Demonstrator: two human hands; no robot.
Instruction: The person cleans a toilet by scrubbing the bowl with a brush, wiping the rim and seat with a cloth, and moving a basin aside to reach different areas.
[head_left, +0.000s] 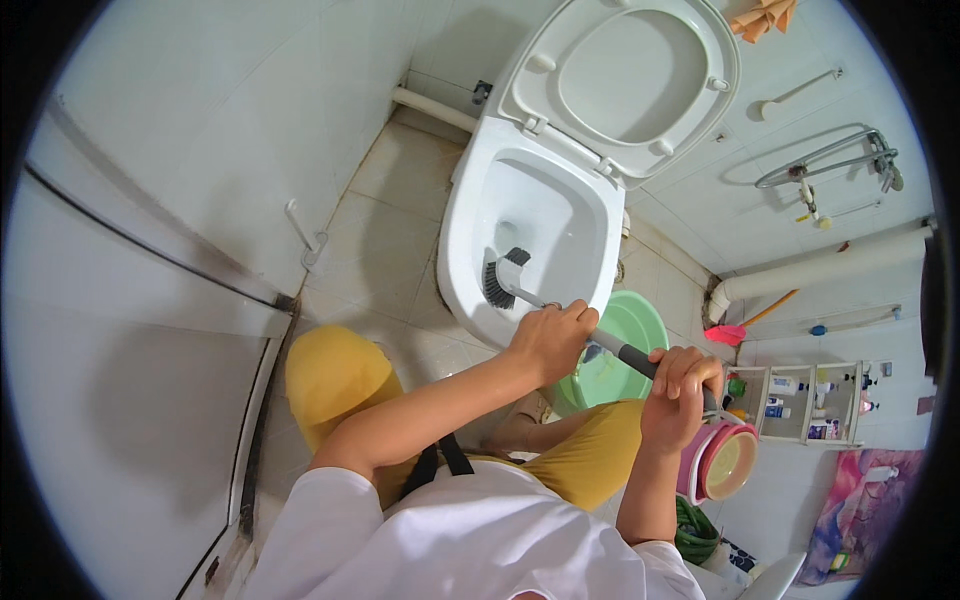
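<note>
A long-handled toilet brush [525,294] runs diagonally from the toilet bowl toward my right side. Its black-bristled head lies against the inner front-left wall of the white toilet [462,262]. My left hand [553,343] is closed round the shaft just over the front right rim. Farther back, my right hand [682,385] wraps the grey grip near its end. The toilet seat and lid [632,75] stand raised behind the bowl. Some of the shaft is hidden under my left fingers.
A green basin [640,325] sits on the floor right of the toilet, below the brush handle. Pink and red buckets [715,462] and a shelf of bottles [800,405] are at the right. A white wall panel [150,400] rises at the left.
</note>
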